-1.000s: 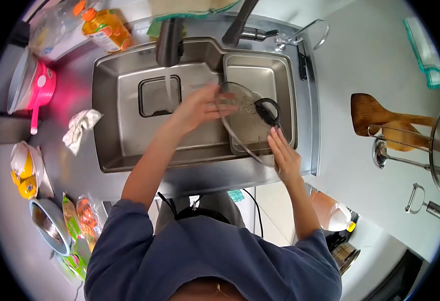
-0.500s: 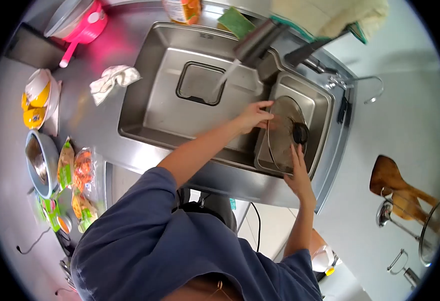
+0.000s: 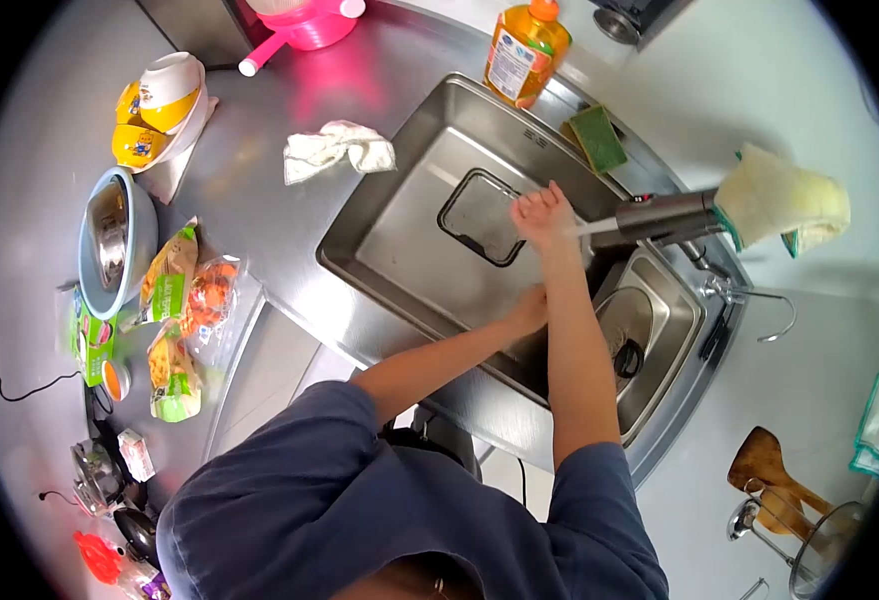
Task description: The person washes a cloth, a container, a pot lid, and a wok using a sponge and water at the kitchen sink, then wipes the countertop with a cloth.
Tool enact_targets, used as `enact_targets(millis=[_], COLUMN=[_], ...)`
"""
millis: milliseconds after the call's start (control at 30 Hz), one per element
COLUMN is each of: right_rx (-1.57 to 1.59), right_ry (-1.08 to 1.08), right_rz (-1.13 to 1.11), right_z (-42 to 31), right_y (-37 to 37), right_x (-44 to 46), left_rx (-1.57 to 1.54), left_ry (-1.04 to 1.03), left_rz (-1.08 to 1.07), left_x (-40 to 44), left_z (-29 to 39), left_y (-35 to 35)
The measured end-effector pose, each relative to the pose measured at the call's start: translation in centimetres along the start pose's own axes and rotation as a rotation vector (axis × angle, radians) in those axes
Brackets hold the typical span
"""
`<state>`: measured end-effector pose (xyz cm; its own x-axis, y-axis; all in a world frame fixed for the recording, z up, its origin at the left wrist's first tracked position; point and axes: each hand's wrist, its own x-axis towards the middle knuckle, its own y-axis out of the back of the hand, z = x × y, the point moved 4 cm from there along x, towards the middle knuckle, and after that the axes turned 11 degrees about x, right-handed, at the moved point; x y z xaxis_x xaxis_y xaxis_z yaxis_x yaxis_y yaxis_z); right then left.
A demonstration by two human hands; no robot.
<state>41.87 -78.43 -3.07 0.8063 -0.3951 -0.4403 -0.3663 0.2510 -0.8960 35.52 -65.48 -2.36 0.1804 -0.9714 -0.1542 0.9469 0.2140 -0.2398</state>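
My right hand (image 3: 542, 214) is over the large sink basin (image 3: 399, 225), at the stream from the grey faucet (image 3: 659, 215). Its fingers are bent but apart, and I see nothing in them. My left hand (image 3: 530, 309) is lower, against or just beside my right forearm, which hides its fingers. A glass lid (image 3: 614, 312) with a black knob (image 3: 628, 358) leans in the small side basin (image 3: 671, 335), apart from both hands. Below the stream, a square drain cover (image 3: 481, 215) sits in the large basin's floor.
A white cloth (image 3: 339, 152) lies left of the sink. Behind it stand an orange soap bottle (image 3: 526, 55) and a green sponge (image 3: 596, 138). Farther left are a blue bowl (image 3: 139, 240), food packets (image 3: 169, 280) and stacked yellow-white bowls (image 3: 164, 105). Wooden spatulas (image 3: 764, 465) hang at right.
Both hands have left the glass lid, which rests in the side basin. My right hand has moved up to the water stream, my left hand down beside my right forearm. The view has shifted.
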Motion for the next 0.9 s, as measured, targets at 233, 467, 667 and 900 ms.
enact_targets(millis=[233,467,667,900], right_rx=[-1.542,-2.304,-1.595,-1.329], right_ry=[0.67,0.673,0.678,0.615], right_rz=[0.356,0.302,0.407,0.466], right_z=[-1.5,2.0,-0.8,-5.3], right_y=[-2.9,-4.3,-6.1,-3.8], right_x=[-2.0,-12.3,-20.1,-16.6], left_rx=[-0.7,-0.808,-0.108,0.551], left_ry=[0.508,0.533,0.433,-0.234], left_rz=[0.361,0.112,0.18,0.431], left_x=[5.9,10.1,12.6,10.4], left_z=[2.5,5.3,2.7,7.0], left_y=[6.7,2.8,2.3,2.7])
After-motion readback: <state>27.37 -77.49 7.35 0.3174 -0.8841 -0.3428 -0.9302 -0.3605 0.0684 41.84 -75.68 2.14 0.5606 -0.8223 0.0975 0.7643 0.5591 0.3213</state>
